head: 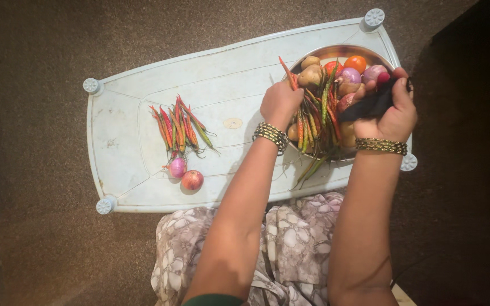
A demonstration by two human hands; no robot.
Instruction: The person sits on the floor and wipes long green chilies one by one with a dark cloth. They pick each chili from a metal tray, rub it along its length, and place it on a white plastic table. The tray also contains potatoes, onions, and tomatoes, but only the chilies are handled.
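A bowl point(313, 56) sits on the bench point(137, 96), holding potatoes point(311, 75), onions point(351, 75) and a tomato point(355, 62) beyond the fingers point(290, 93). Chillies point(313, 122) lie in it between both hands. Well left of the fingers, more chillies point(180, 129) lie on the bench, two onions point(185, 174) just nearer the person.

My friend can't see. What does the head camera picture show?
A person's left hand grips chillies in a metal bowl of vegetables, while the right hand holds a dark cloth. More chillies and two onions lie on the pale table.
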